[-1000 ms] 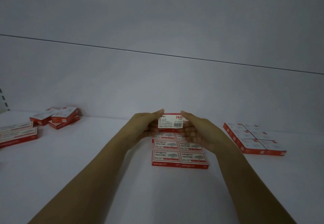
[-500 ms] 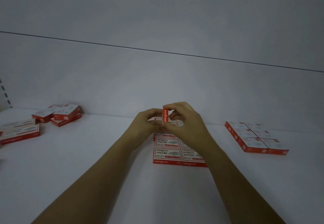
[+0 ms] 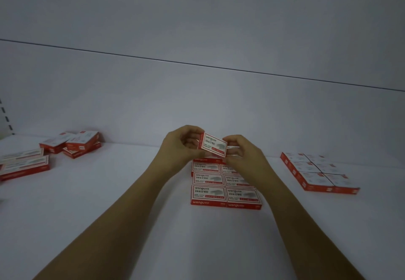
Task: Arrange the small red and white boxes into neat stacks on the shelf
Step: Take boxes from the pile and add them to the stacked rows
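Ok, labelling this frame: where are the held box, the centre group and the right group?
held box (image 3: pixel 213 147): head view, its white printed face.
centre group (image 3: pixel 208 192): head view, front-left box's top.
right group (image 3: pixel 313 180): head view, front box's top.

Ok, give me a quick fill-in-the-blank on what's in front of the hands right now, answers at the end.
1. The held box is gripped by ____ of the person's hands, the left hand and the right hand.
2. Below it, the centre block of boxes lies flat in ____ columns.
3. The loose pile sits toward the person's ____ on the shelf.
Missing words: both; two; left.
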